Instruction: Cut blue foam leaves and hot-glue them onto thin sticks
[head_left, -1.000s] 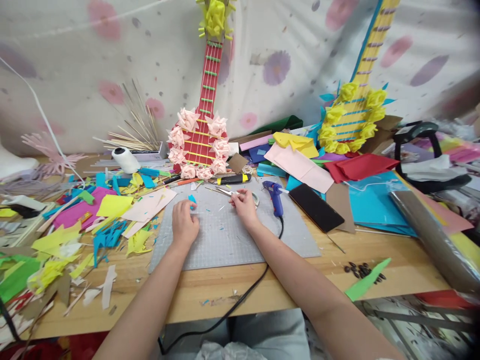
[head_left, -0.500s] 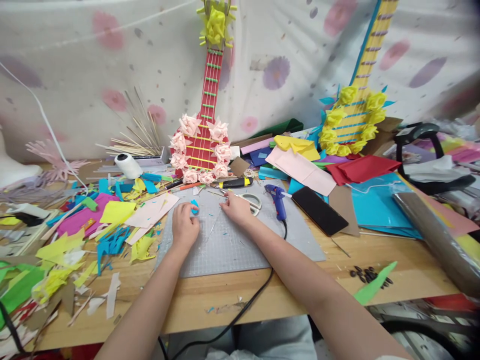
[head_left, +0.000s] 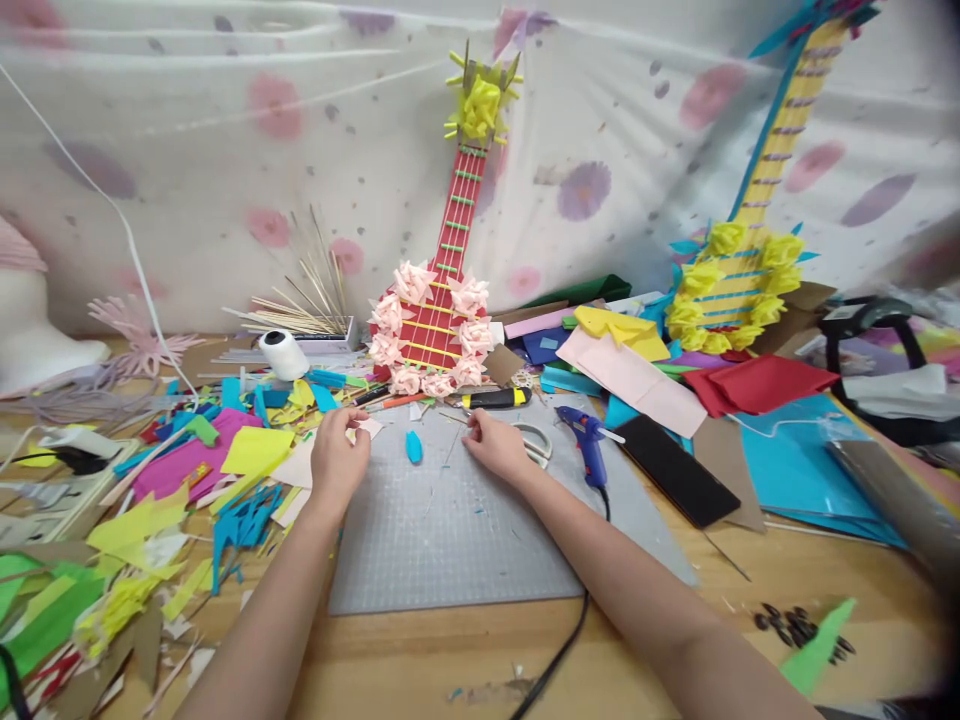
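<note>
My left hand [head_left: 341, 460] is over a sheet of pale pink paper [head_left: 370, 427], its fingers half curled and a little apart. No firm grip on the paper shows. To its right, a small bright blue leaf-shaped piece [head_left: 414, 447] lies on the grey cutting mat [head_left: 420, 560]. My right hand [head_left: 495, 442] rests over the middle of a pair of scissors with pale handles [head_left: 537, 445]. Its fingertips are pinched together low over the mat; what they hold, if anything, is too small to make out. Thin strands lie by those fingertips.
A blue glue gun [head_left: 589, 450] and a black phone [head_left: 675, 470] lie right of my right hand. Behind stand a red paper guitar [head_left: 427, 335] and a yellow one [head_left: 731, 270]. A yellow-black utility knife [head_left: 496, 398] lies behind the mat. Paper scraps [head_left: 259, 450] crowd the left.
My left hand has let go of the blue piece, which now lies on the mat, and has moved left over the pink paper. My right hand stays by the scissors. The camera view has shifted.
</note>
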